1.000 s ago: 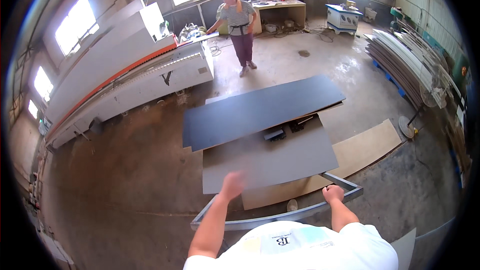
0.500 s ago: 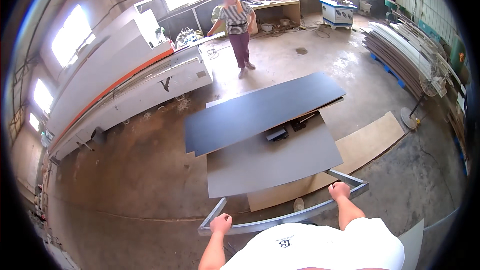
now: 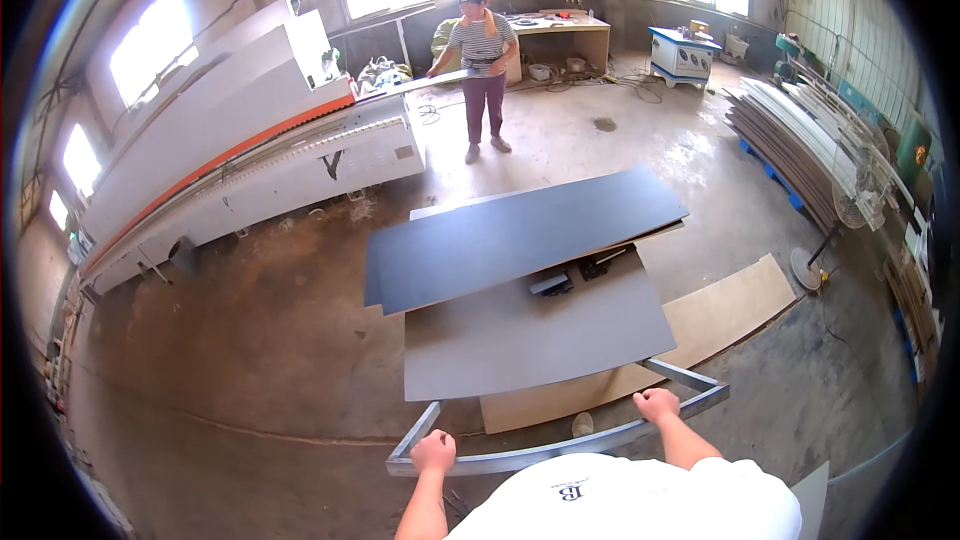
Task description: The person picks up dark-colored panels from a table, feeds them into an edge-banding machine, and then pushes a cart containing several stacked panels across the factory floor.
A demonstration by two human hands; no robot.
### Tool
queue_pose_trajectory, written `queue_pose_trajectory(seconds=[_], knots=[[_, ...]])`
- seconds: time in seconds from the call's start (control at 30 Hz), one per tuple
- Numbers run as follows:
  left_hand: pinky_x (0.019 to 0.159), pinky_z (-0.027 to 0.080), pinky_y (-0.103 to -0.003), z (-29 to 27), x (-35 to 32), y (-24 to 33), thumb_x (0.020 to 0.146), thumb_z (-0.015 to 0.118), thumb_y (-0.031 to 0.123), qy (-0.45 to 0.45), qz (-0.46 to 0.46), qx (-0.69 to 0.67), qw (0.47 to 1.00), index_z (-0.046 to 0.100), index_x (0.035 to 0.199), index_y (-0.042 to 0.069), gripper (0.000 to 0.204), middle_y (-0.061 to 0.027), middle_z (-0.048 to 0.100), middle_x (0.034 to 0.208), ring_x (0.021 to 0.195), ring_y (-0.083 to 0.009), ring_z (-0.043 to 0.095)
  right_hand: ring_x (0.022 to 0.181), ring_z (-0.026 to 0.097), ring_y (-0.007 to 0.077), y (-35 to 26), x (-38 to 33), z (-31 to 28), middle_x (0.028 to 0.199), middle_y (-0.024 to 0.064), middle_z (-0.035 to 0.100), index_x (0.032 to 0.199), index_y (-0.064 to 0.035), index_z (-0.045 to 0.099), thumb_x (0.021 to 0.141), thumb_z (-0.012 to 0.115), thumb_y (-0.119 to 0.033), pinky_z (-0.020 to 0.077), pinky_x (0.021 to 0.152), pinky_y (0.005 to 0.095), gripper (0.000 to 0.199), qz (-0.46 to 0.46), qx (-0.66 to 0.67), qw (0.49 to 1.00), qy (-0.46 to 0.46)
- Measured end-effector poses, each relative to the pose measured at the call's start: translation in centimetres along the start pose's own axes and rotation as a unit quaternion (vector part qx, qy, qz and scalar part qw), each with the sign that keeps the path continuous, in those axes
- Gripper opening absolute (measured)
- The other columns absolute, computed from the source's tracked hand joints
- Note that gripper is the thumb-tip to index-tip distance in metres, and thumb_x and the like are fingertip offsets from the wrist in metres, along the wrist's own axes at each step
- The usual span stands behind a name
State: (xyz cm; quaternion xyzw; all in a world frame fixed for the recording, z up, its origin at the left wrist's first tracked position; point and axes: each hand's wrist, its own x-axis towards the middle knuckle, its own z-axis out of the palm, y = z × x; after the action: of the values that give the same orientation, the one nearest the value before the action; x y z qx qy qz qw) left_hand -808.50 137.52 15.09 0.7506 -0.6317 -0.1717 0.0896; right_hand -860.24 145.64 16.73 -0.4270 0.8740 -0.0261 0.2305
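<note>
A U-shaped metal handle juts toward me from beneath a grey board. My left hand is closed at the handle's left corner, its fist overlapping the bar. Farther right, my right hand is also a fist; its wrist crosses the front bar and its curled fingers hide whatever is in them. Dark blue-grey panels lie across the far part of the grey board. Beside them sit small black objects whose kind I cannot make out.
A long white machine with an orange stripe stands at left. At its end a person handles a pale strip. Tan sheet lies low beyond the handle. Stacked boards and a standing fan line the right.
The view has shifted slightly. The person by the machine has brought a hanging arm to the pale strip, which reaches farther out. My hands keep about the same place at the handle.
</note>
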Motion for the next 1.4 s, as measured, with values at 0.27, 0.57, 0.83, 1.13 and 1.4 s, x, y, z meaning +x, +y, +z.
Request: queue_pose_trajectory(seconds=[0.27,0.57,0.83,1.13,1.4], knots=[[0.074,0.057,-0.047,-0.6,-0.3,0.1,0.088,0.063,0.034,0.017,0.014,-0.004,1.0,0.076,0.088,0.018,0.021,-0.0105,0.076,0.083,0.082,-0.0347,0.073,0.102,0.071,0.0324,-0.8,0.0,0.1,0.104,0.0099,0.076,0.096,-0.015,0.08,0.089,0.059,-0.044,0.0551,0.092,0.0442,0.037,0.036,-0.018,0.999,-0.004],[0.075,0.058,-0.045,-0.5,-0.1,0.3,0.086,0.064,0.039,-0.018,0.006,0.013,1.0,0.077,0.09,0.02,0.023,-0.0081,0.077,0.084,0.083,-0.0314,0.074,0.101,0.072,0.0311,-0.5,0.7,0.6,0.103,0.0096,0.077,0.097,-0.0177,0.082,0.085,0.062,-0.044,0.0566,0.091,0.0415,0.035,0.053,-0.039,0.998,0.01],[0.078,0.058,-0.044,-0.4,-0.1,0.3,0.086,0.065,0.04,-0.033,0.006,0.01,0.999,0.077,0.091,0.02,0.023,-0.0073,0.077,0.085,0.086,-0.0305,0.074,0.107,0.07,0.033,-1.2,0.1,-0.7,0.11,0.0111,0.075,0.102,-0.0146,0.08,0.09,0.058,-0.043,0.0544,0.094,0.043,0.038,0.04,-0.039,0.998,-0.027],[0.078,0.057,-0.044,-0.6,-0.2,0.6,0.087,0.065,0.04,-0.034,0.005,0.012,0.999,0.077,0.091,0.02,0.024,-0.0081,0.077,0.086,0.086,-0.0309,0.074,0.11,0.069,0.0332,-1.5,-0.3,-1.6,0.114,0.0122,0.075,0.105,-0.0128,0.079,0.091,0.057,-0.042,0.054,0.095,0.0433,0.04,0.049,-0.047,0.997,-0.042],[0.084,0.057,-0.047,-0.7,0.1,0.2,0.089,0.058,0.043,-0.077,-0.015,-0.02,0.997,0.076,0.102,0.017,0.034,-0.0123,0.077,0.099,0.095,-0.0343,0.073,0.1,0.071,0.0354,0.1,2.1,0.9,0.103,0.0147,0.075,0.092,-0.013,0.08,0.086,0.059,-0.049,0.0561,0.089,0.0457,0.043,-0.011,-0.078,0.996,0.03]])
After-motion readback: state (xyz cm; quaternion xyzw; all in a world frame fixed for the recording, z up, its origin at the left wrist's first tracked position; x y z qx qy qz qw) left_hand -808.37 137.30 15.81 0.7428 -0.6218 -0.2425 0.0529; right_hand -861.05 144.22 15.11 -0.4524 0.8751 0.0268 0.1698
